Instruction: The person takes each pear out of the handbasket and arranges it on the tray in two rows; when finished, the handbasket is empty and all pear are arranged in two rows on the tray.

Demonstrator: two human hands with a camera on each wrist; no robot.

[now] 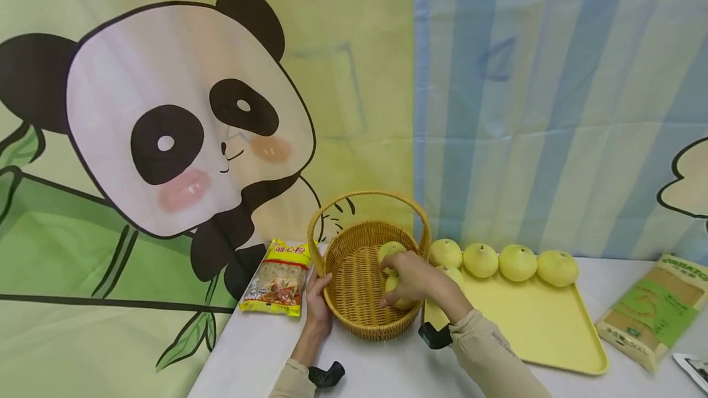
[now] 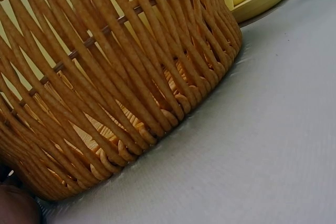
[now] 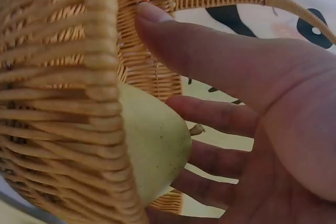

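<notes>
A round wicker basket with a tall arched handle stands on the white table. My left hand grips its left side, thumb over the rim; the left wrist view shows mostly the basket's woven wall. My right hand reaches over the right rim into the basket. Two yellow-green pears lie there, a farther pear and a nearer one partly under the hand. In the right wrist view, the fingers of my right hand lie behind a stemmed pear, while the thumb stands apart from it.
Right of the basket, a yellow tray bears several pears along its back edge. A yellow food packet lies left of the basket. A brown and green package lies at the far right. Behind hangs a panda-printed curtain.
</notes>
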